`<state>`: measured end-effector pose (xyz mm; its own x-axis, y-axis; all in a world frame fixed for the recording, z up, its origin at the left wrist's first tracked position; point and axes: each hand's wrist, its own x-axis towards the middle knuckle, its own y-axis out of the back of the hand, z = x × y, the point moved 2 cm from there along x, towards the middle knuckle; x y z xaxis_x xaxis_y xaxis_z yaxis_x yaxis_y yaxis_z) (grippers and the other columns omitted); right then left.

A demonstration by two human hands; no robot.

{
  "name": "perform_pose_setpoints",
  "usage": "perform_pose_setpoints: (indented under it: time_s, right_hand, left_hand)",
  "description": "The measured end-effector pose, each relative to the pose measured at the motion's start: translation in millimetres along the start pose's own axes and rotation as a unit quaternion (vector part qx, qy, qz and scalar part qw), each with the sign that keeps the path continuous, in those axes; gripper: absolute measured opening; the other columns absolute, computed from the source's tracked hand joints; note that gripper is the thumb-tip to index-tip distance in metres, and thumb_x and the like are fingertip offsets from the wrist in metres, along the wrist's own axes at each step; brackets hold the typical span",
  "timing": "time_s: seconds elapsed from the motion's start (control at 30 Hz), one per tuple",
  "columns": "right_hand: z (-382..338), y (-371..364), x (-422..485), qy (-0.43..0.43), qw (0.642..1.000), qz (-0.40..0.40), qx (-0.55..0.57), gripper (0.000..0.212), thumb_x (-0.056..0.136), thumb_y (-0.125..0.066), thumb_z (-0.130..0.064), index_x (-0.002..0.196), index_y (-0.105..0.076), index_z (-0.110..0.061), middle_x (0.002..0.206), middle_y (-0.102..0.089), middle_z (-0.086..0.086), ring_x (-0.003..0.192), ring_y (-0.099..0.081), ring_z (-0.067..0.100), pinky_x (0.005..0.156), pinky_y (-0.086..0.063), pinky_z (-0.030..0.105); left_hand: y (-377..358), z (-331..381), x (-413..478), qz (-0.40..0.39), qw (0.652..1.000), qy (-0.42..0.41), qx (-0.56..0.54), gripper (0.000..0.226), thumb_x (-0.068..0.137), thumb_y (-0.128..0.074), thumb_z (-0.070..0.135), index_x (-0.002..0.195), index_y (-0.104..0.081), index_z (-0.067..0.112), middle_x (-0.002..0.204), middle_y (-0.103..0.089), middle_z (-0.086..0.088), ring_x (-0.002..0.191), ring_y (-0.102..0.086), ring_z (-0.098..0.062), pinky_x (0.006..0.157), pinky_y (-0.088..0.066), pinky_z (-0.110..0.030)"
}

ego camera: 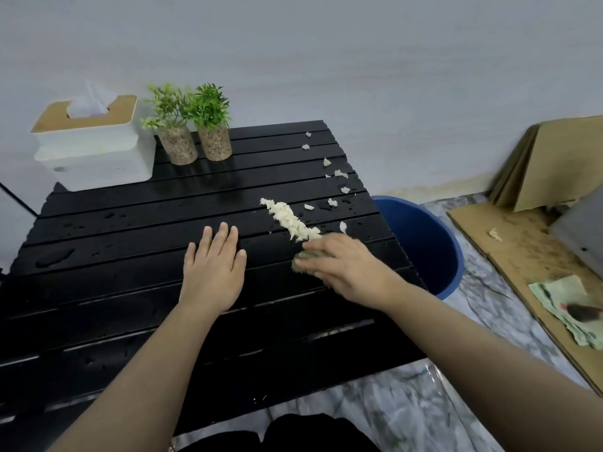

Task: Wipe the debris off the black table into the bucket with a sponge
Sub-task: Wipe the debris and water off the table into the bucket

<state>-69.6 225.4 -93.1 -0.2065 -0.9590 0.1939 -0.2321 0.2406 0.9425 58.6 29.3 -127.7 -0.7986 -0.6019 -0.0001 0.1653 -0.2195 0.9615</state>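
Observation:
A black slatted table [137,288] fills the middle of the head view, wet with drops. A ridge of pale debris [290,220] lies on its right half, and several loose crumbs [341,173] trail toward the far right edge. My right hand [346,265] presses a greenish sponge [306,256] on the table just below the ridge's near end; most of the sponge is hidden under the fingers. My left hand [213,269] rests flat on the table, fingers apart, left of the sponge. A blue bucket [450,252] stands on the floor against the table's right edge.
At the table's far left are a white tissue box [94,148] and two small potted plants [192,125]. Cardboard sheets [538,164] lean on the wall at right, and a cloth [574,308] lies on flat cardboard on the marble floor.

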Motion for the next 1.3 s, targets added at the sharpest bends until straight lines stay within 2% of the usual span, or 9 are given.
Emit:
perform_pose_setpoints:
  time_s: [0.1,0.2,0.33,0.57,0.73,0.93,1.1,1.2,1.3]
  right_hand:
    - [14.4,4.6,15.4,-0.040,0.999,0.014,0.013,0.035,0.095,-0.050,-0.019,0.129,-0.053,-0.023,0.137,-0.047,0.004,0.128,-0.037,0.022,0.104,-0.034,0.046]
    - [8.5,18.5,-2.7,0.012,0.998,0.037,0.040,0.035,0.092,-0.054,-0.015,0.127,-0.056,-0.019,0.131,-0.052,0.009,0.122,-0.045,0.024,0.103,-0.038,0.042]
    - [5.1,19.0,-63.7,0.065,0.997,-0.022,0.024,0.036,0.096,-0.045,-0.023,0.131,-0.048,-0.031,0.135,-0.049,-0.001,0.129,-0.038,0.014,0.097,-0.043,0.037]
    - [21.7,2.6,-8.8,0.030,0.999,-0.026,-0.001,0.042,0.088,-0.059,-0.011,0.127,-0.054,-0.025,0.133,-0.053,0.005,0.126,-0.043,0.024,0.094,-0.045,0.047]
    - [21.2,9.3,16.1,-0.036,0.999,0.024,0.029,0.037,0.091,-0.055,-0.015,0.127,-0.055,-0.022,0.131,-0.054,0.006,0.123,-0.046,0.024,0.097,-0.044,0.047]
    - [-36.8,-20.4,-1.2,0.083,0.996,-0.005,0.017,0.043,0.087,-0.050,-0.016,0.128,-0.051,-0.029,0.130,-0.056,-0.001,0.122,-0.049,0.020,0.089,-0.049,0.036]
    - [-12.5,-4.9,45.6,-0.015,0.996,-0.025,0.080,0.038,0.090,-0.054,-0.012,0.128,-0.055,-0.021,0.133,-0.052,0.007,0.125,-0.042,0.024,0.099,-0.039,0.044]
    - [9.8,18.2,52.8,-0.043,0.975,-0.003,0.219,0.032,0.091,-0.055,-0.014,0.123,-0.059,-0.020,0.127,-0.053,0.000,0.121,-0.044,0.012,0.106,-0.033,0.026]
    - [55.3,42.8,75.6,-0.104,0.961,0.064,0.247,0.034,0.091,-0.054,-0.010,0.123,-0.058,-0.022,0.122,-0.051,-0.007,0.116,-0.046,0.007,0.102,-0.032,0.015]
  left_hand:
    - [6.4,-0.4,19.3,0.016,0.999,0.010,-0.040,0.052,0.097,-0.017,0.039,0.147,-0.011,0.026,0.157,-0.006,0.008,0.144,0.004,-0.013,0.116,0.003,-0.039]
    - [13.7,-4.0,60.0,0.047,0.998,0.018,-0.046,0.052,0.097,-0.019,0.036,0.147,-0.013,0.022,0.157,-0.008,0.004,0.144,0.002,-0.015,0.116,0.000,-0.040]
    - [7.1,-0.4,95.7,0.019,1.000,0.004,-0.014,0.052,0.098,-0.019,0.032,0.147,-0.012,0.016,0.158,-0.008,-0.001,0.145,0.002,-0.019,0.117,0.000,-0.041]
    - [0.8,-3.9,95.0,0.006,1.000,-0.015,0.021,0.053,0.097,-0.015,0.035,0.147,-0.009,0.016,0.158,-0.005,0.000,0.145,0.004,-0.019,0.116,0.001,-0.040]
    - [0.7,-4.7,94.1,-0.009,0.999,-0.020,0.024,0.053,0.097,-0.014,0.037,0.147,-0.007,0.019,0.158,-0.002,0.002,0.145,0.005,-0.017,0.116,0.001,-0.038]
    - [5.2,-10.7,95.4,-0.018,0.999,-0.035,0.028,0.053,0.097,-0.014,0.039,0.147,-0.007,0.023,0.157,-0.002,0.006,0.144,0.004,-0.014,0.116,-0.001,-0.036]
    - [6.0,-7.9,95.8,-0.002,1.000,-0.022,-0.005,0.053,0.097,-0.017,0.039,0.147,-0.009,0.024,0.157,-0.001,0.006,0.144,0.003,-0.014,0.116,-0.001,-0.036]
    - [6.9,-5.0,102.9,0.017,0.999,-0.010,-0.032,0.053,0.097,-0.018,0.038,0.147,-0.010,0.024,0.158,-0.002,0.005,0.144,0.003,-0.015,0.116,-0.002,-0.037]
    - [3.4,2.2,110.1,0.005,0.999,-0.031,-0.010,0.052,0.097,-0.017,0.036,0.147,-0.010,0.020,0.158,-0.004,0.004,0.144,0.005,-0.015,0.117,0.000,-0.037]
